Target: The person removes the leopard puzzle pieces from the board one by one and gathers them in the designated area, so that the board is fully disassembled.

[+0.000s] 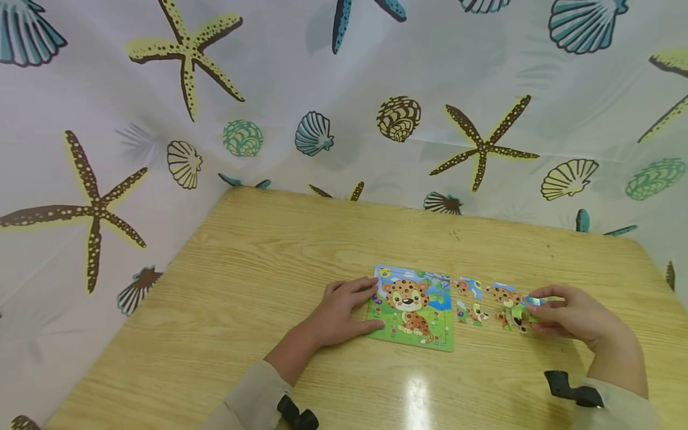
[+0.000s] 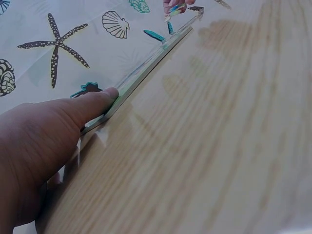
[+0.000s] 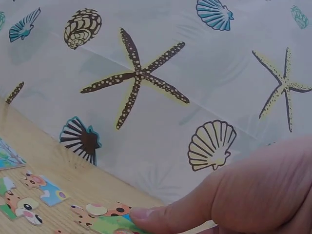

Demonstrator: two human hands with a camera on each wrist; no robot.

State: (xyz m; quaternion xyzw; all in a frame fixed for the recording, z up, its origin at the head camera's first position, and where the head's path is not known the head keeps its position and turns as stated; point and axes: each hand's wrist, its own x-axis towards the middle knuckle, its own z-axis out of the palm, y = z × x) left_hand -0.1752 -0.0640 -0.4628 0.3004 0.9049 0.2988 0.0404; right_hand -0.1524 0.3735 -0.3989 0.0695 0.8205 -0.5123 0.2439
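Item: puzzle board (image 1: 409, 307), square, printed with a spotted cub on grass; lies flat on the wooden table (image 1: 290, 257), picture side up.

Item: left hand (image 1: 338, 313). Grip: not clenched; fingers and thumb extended, touching the board's left edge.

Item: right hand (image 1: 583, 313). Grip: pinching held pieces (image 1: 533, 302) between thumb and fingers, right of the board; exact count cannot be told.

Items: loose pieces (image 1: 470, 287), in the cub's colours, lying on the table between the board and the right hand, apart from the board; more lie beneath or beside the fingers, partly hidden.

Backdrop: white cloth (image 1: 344, 77), starfish and shell print, behind the table.

Step in hand, as judged: setting out the loose pieces while the board is steadied. Next move likely calls for releasing the held pieces singly, face up, without overlap, the left hand keeping the board from sliding.
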